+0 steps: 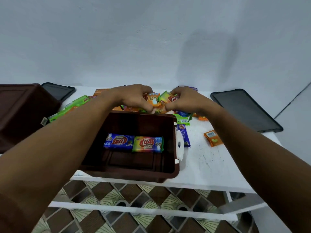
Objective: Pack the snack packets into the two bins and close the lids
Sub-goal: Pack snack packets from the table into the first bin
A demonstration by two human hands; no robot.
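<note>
**Lay them flat, side by side**

The left hand [134,96] pinches an orange packet [152,100], the right hand [184,98] a green packet [165,98], both just behind the open bin [144,126]. I'd set them flat beside the 2 packets [148,143] inside.

Brown bin [175,167], blue packet [118,141], white table [210,162], dark lid [245,110]

White table [210,165]: an open brown bin [127,174] sits at the front edge, a second bin [20,111] far left. A dark lid [58,91] lies behind that, another lid [244,110] far right. Snack packets [72,105] litter the back, a blue packet [185,135] just beside the open bin.
</note>
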